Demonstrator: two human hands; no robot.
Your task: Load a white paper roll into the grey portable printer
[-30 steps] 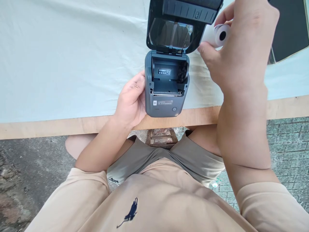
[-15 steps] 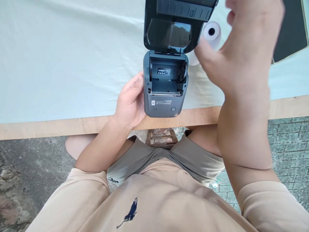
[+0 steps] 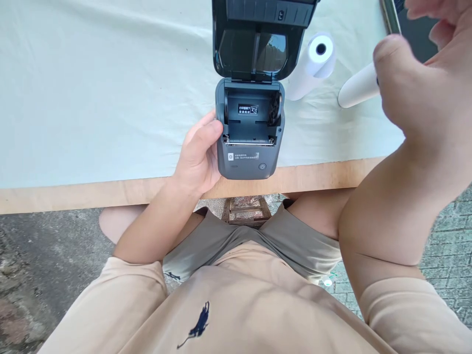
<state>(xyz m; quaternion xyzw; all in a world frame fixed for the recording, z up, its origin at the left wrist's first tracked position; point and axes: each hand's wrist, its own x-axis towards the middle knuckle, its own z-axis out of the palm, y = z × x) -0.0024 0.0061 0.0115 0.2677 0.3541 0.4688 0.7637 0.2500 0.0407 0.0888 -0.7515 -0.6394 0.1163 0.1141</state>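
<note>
A dark grey label printer [image 3: 249,169] has its lid [image 3: 254,54] swung up, so the hollow paper bay with a small printed sticker shows. My left hand [image 3: 199,152] is wrapped around the printer's left side, thumb on its edge. At the upper right is my right hand [image 3: 431,73], thumb and fingers spread apart, partly out of the frame. It is above a white paper roll [image 3: 357,88], whose far end it hides. Another white paper roll [image 3: 308,71] stands tilted in view beside the printer's raised lid.
A dark flat device [image 3: 418,34] lies at the upper right, partly behind my right hand. Pale cloth [image 3: 92,98] covers the table, with a bare wooden front edge [image 3: 73,194]. Below the edge are my legs and a wooden frame [image 3: 247,214].
My right hand has moved right, away from the printer's raised lid, uncovering the second paper roll. The printer has shifted slightly left; my left hand still holds it.
</note>
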